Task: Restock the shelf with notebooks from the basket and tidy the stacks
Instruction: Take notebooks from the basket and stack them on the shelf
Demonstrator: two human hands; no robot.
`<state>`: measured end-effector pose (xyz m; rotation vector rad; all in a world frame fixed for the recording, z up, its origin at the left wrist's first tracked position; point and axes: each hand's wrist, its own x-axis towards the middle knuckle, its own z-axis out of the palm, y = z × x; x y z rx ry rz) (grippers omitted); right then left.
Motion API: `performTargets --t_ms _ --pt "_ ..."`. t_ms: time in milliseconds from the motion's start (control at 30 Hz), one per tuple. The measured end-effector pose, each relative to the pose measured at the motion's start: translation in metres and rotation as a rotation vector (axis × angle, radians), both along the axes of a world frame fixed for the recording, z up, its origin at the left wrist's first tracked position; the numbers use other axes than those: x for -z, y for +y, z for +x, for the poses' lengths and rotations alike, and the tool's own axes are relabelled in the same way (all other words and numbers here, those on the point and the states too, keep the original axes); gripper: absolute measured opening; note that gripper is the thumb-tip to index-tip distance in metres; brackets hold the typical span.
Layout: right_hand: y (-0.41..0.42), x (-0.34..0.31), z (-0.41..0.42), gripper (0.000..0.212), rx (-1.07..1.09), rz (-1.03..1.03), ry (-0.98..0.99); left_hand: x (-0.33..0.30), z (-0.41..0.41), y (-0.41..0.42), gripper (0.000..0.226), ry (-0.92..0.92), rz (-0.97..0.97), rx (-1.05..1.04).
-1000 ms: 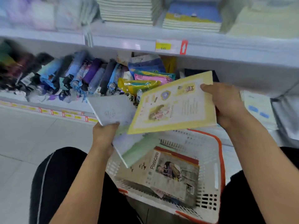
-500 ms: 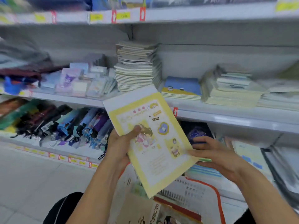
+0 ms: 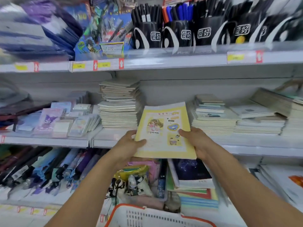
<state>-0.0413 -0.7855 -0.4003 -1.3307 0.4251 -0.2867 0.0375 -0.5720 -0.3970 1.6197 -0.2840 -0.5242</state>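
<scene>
Both hands hold one yellow notebook (image 3: 165,131) in front of the middle shelf (image 3: 246,143), w/ its far edge over the gap between two stacks. The left hand (image 3: 129,143) grips the near left edge, thumb on top. The right hand (image 3: 196,141) grips the right edge, thumb on the cover, other fingers hidden under it.

The gap has open room: a tall stack of pale notebooks (image 3: 119,105) stands just to the left, and a lower stack (image 3: 213,117) sits to the right. The tall stack looks messy at the top, w/ edges sticking out. More flat stacks run on to the right, blurry there.

The notebook is thin and flat, paper cover w/ cartoon pics (can't read the words). The shelf is smooth grey metal w/ yellow price tags.

The basket (image 3: 157,217) is white plastic w/ slots and an orange rim, cut off at the bottom, so its inside can't be seen. Black pen cups (image 3: 185,33) stand on the top shelf. Umbrellas (image 3: 41,169) lie at lower left, blurry.
</scene>
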Motion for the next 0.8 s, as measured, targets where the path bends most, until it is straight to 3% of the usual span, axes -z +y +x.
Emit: performTargets --t_ms 100,200,367,467,633,800 --pt "-0.012 -0.008 0.026 0.023 0.032 0.006 0.099 0.023 0.023 -0.019 0.033 0.078 -0.102 -0.143" --pt "-0.018 -0.005 0.042 0.039 0.011 -0.01 0.12 0.033 0.048 -0.04 0.04 0.106 -0.121 -0.221" --pt "-0.04 -0.002 0.059 0.065 -0.06 -0.077 0.067 0.023 0.083 -0.06 0.077 0.073 -0.039 0.014" --pt "-0.047 -0.005 0.073 0.046 -0.038 -0.195 0.075 0.019 0.107 -0.071 0.084 -0.036 0.112 0.042" --pt "-0.058 0.011 0.107 0.058 0.002 -0.516 0.228 0.035 0.132 -0.093 0.053 -0.325 0.414 -0.106" --pt "-0.071 0.021 0.122 0.022 0.144 -0.812 0.346 0.04 0.134 -0.103 0.026 -0.53 0.48 -0.255"
